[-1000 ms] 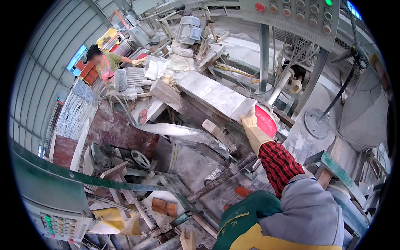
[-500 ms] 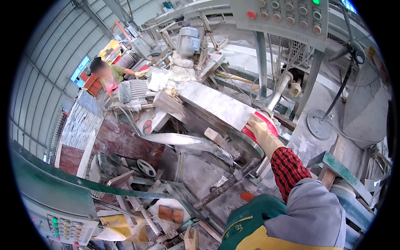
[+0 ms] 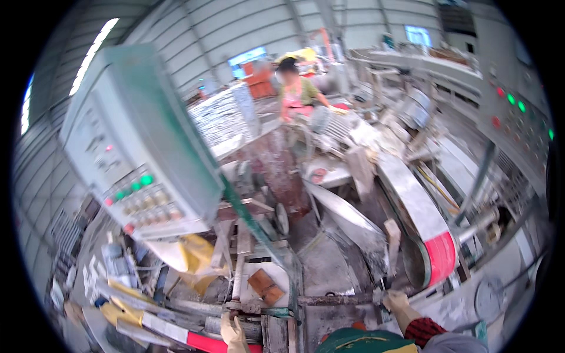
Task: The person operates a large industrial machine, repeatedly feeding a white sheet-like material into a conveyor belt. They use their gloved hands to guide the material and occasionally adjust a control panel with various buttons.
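Observation:
My right hand, in a pale glove with a red-and-black checked cuff, is low on the right, by the end of a dirty horizontal bar. Its fingers are blurred and I cannot tell whether they grip anything. Above it is the curved red end of a long white-topped machine, apart from the hand. My left hand, also gloved, is at the lower edge with its fingers up and apart. It is beside the red strip of a second white-and-red machine part, with nothing visible in it.
A control cabinet with lit buttons rises at left; another panel hangs at right. Between the machines lie a silvery sheet-like piece, a handwheel and a brown block. A co-worker stands at the far side.
My view has swung left, bringing the left cabinet into full sight. My right hand has come off the red end and dropped below it. My left hand remains low in view.

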{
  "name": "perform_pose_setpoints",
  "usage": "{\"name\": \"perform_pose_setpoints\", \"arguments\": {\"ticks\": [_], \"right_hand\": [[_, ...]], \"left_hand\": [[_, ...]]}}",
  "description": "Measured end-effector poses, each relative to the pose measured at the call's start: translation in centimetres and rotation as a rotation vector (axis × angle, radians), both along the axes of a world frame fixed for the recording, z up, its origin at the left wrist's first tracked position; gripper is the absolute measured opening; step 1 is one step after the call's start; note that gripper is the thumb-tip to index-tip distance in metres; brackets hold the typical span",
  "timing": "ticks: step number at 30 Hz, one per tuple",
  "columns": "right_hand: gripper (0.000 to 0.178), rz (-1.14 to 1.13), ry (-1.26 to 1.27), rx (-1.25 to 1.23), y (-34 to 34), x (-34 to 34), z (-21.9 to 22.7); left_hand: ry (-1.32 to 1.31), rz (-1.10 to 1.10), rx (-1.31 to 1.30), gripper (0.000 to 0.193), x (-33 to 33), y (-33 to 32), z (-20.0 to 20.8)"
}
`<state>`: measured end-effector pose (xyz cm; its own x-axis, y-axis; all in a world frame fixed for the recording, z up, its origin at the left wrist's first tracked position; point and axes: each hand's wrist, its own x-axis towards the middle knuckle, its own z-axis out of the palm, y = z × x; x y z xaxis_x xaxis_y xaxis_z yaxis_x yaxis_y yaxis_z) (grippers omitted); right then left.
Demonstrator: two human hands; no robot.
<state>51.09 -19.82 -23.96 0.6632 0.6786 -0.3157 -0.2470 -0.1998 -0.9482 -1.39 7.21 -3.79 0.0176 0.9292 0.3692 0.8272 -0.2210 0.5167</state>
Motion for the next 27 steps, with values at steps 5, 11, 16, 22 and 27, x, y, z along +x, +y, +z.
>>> {"name": "perform_pose_setpoints", "arguments": {"ticks": [5, 11, 16, 22, 27], "right_hand": [[0.027, 0.455, -0.622, -0.664, -6.2, 5.8, -3.8], [0.026, 0.736, -1.018, -0.693, -3.7, 8.1, 1.1], [0.025, 0.674, -0.873, -0.414, 1.1, 5.5, 4.2], [0.028, 0.648, -0.507, -0.317, 5.0, 1.4, 5.2], [0.033, 0.686, 0.226, -0.279, 6.0, -2.4, 7.1]], "left_hand": [[0.316, 0.54, -0.123, 0.087, -4.3, -0.3, 6.1], [0.254, 0.808, -0.278, 0.093, -8.7, 0.1, 8.8], [0.161, 0.863, -0.252, 0.082, -12.4, 2.2, 8.4], [0.278, 0.862, -0.225, 0.07, -13.9, 2.9, 5.7], [0.205, 0.86, -0.183, 0.065, -14.0, 3.1, 5.9]]}}
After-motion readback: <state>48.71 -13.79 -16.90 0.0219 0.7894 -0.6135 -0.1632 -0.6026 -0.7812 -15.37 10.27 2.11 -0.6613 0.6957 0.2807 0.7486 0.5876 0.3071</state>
